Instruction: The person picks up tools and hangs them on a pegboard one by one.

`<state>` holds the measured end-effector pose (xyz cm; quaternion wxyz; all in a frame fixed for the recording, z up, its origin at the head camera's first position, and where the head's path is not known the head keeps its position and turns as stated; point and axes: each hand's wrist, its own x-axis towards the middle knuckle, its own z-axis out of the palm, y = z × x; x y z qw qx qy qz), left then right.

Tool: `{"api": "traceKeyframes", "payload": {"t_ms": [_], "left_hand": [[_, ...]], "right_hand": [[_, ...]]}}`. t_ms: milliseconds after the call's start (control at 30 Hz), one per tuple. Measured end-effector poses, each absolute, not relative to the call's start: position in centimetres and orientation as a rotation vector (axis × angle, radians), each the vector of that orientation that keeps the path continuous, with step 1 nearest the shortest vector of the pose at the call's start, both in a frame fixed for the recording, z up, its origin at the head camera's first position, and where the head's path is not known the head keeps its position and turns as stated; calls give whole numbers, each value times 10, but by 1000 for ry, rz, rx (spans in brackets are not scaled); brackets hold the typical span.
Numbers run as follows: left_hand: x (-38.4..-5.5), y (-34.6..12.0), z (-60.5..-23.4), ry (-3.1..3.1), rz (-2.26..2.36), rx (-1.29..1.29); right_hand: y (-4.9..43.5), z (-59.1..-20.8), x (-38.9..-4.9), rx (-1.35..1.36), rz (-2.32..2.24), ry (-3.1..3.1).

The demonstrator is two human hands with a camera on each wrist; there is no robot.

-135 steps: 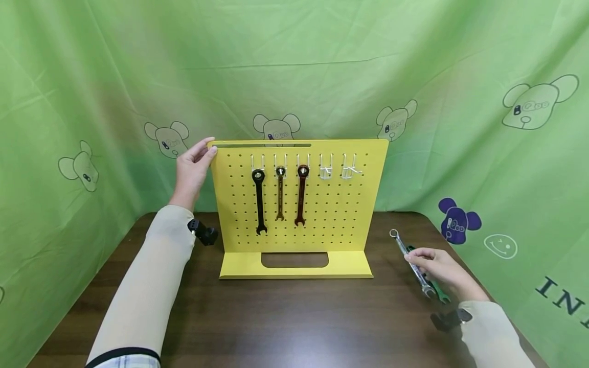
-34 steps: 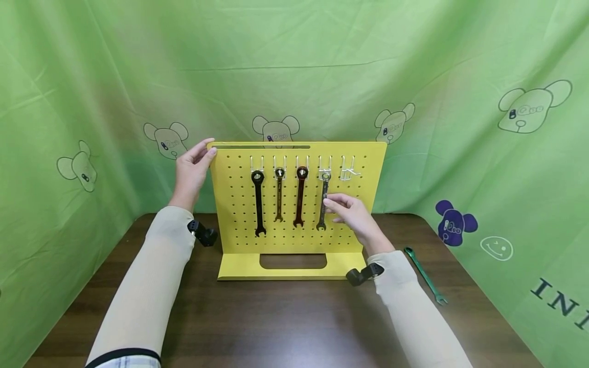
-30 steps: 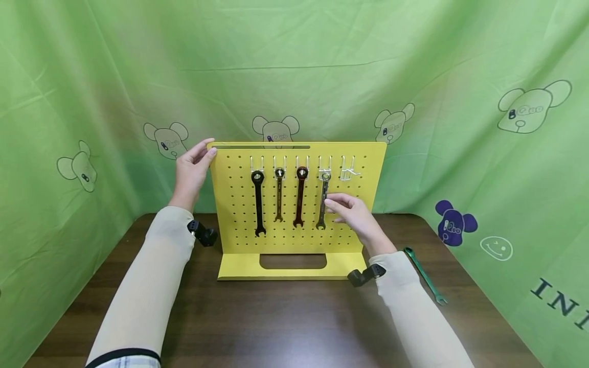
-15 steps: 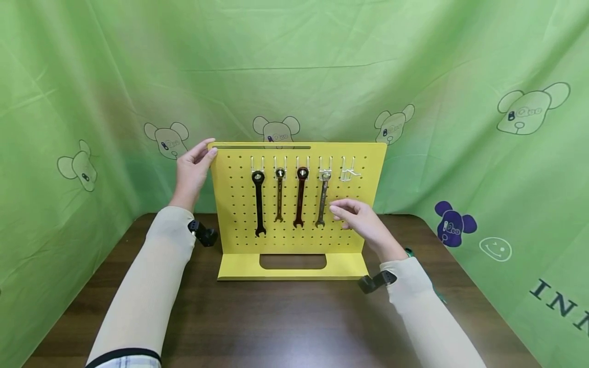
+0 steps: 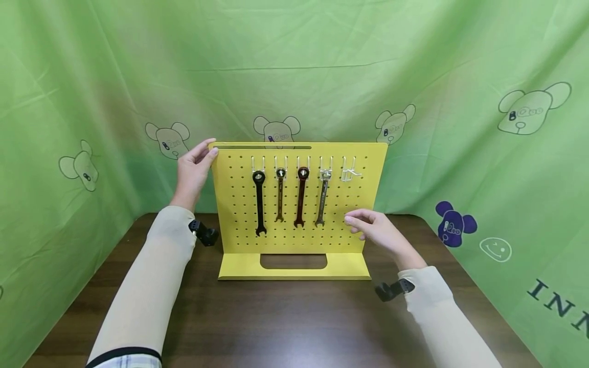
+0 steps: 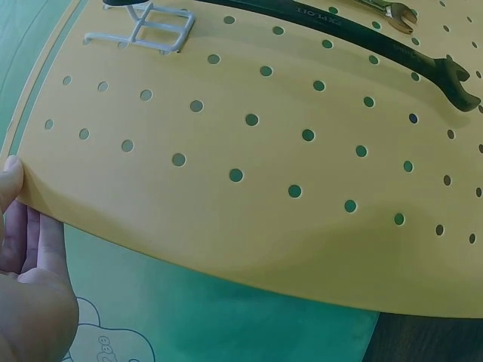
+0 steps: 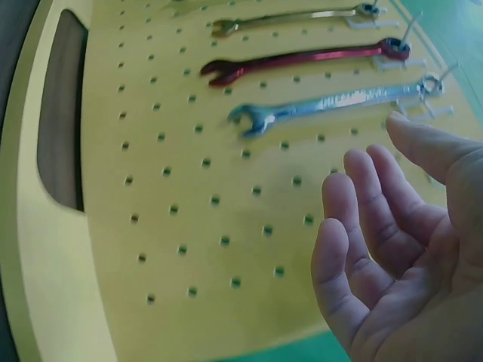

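Note:
My left hand (image 5: 191,171) pinches the upper left corner of a yellow pegboard (image 5: 294,240), thumb on the front face and fingers behind. My right hand (image 5: 375,230) is off the tools, fingers loosely bent with nothing in them, in front of the board's lower right side. Just left of it a silver combination wrench (image 5: 322,199) hangs by its ring end on a white wire hook. Farther left hang a dark red wrench (image 5: 301,199), a small gold-toned wrench (image 5: 280,199) and a black wrench (image 5: 259,204). The rightmost wire hook (image 5: 350,174) bears no tool.
The pegboard stands on its flat yellow foot (image 5: 294,274) on a brown wooden table (image 5: 276,317). A green printed curtain (image 5: 294,66) closes off the back and sides. The right sleeve (image 5: 442,301) covers the spot where the green wrench lay.
My right hand brought the silver wrench from the table's right to the fourth hook, let it go, and drew back rightward and down. My left hand kept its grip on the corner.

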<state>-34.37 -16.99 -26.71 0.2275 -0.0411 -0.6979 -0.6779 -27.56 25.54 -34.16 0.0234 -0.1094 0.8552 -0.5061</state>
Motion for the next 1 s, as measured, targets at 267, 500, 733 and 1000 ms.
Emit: {"api": "traceKeyframes", "payload": {"t_ms": [267, 500, 733, 1000], "left_hand": [[-345, -170, -267, -1916, -1866, -103], [-344, -169, -267, -1927, -1872, -102], [-344, -169, -268, -1919, -1877, -105], [-345, -170, -268, -1917, -1876, -104]], "right_hand": [[285, -356, -270, -295, -1576, 2644], [313, -375, -265, -199, -1510, 2681], [345, -387, -256, -72, -1454, 2692], [380, -406, -250, 34, -1430, 2675]]}}
